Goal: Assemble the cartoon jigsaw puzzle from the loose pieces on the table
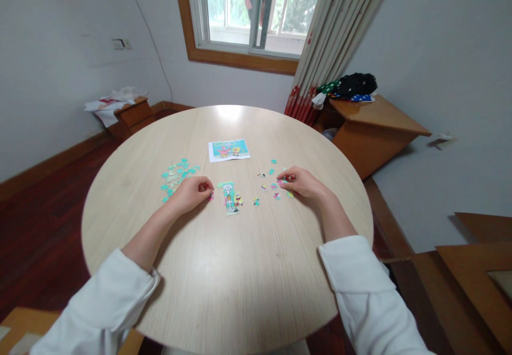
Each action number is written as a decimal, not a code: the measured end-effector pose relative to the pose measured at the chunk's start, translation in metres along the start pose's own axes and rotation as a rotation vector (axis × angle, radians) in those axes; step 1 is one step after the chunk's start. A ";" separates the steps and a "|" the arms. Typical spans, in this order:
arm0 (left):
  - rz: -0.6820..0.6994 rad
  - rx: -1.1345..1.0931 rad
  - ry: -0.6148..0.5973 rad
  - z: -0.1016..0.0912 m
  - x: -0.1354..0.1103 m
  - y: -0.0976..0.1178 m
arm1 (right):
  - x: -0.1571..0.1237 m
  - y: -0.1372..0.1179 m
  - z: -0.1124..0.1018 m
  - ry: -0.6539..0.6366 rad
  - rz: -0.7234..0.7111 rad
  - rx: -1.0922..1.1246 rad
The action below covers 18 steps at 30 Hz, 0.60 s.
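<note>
My left hand (192, 192) rests on the round wooden table (224, 269), fingers curled shut, pinching a small pink jigsaw piece beside the joined strip of puzzle (229, 198). My right hand (303, 182) lies curled among scattered coloured loose pieces (266, 187), its fingertips pinched on a small piece I can barely make out. A pile of teal pieces (176, 176) lies left of my left hand. The reference picture (229, 150) lies flat beyond the strip.
A window with a wooden frame (240, 59) and a drawn curtain (336, 40) face me. A wooden cabinet (376, 131) with dark clothes on top stands at the right. A low wooden box (132, 115) with papers sits at the left wall.
</note>
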<state>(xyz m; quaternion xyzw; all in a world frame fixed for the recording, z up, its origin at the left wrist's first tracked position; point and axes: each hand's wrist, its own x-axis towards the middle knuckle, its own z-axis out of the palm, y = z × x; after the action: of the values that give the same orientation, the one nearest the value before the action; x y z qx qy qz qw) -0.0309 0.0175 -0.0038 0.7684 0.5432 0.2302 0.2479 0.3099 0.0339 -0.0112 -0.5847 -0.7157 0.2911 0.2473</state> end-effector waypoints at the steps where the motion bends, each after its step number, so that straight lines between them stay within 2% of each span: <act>1: 0.006 -0.003 0.006 0.000 0.000 -0.001 | 0.000 -0.001 0.000 0.000 0.002 0.007; 8: 0.038 -0.025 0.017 0.002 0.000 -0.002 | -0.002 -0.007 -0.001 -0.002 0.065 0.028; 18: 0.169 -0.038 -0.049 0.003 -0.004 0.007 | -0.001 -0.014 0.002 -0.030 -0.009 0.046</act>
<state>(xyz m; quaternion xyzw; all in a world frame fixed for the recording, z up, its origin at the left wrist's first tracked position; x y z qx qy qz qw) -0.0248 0.0108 -0.0022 0.8120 0.4658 0.2417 0.2554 0.2994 0.0303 -0.0025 -0.5711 -0.7152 0.3150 0.2512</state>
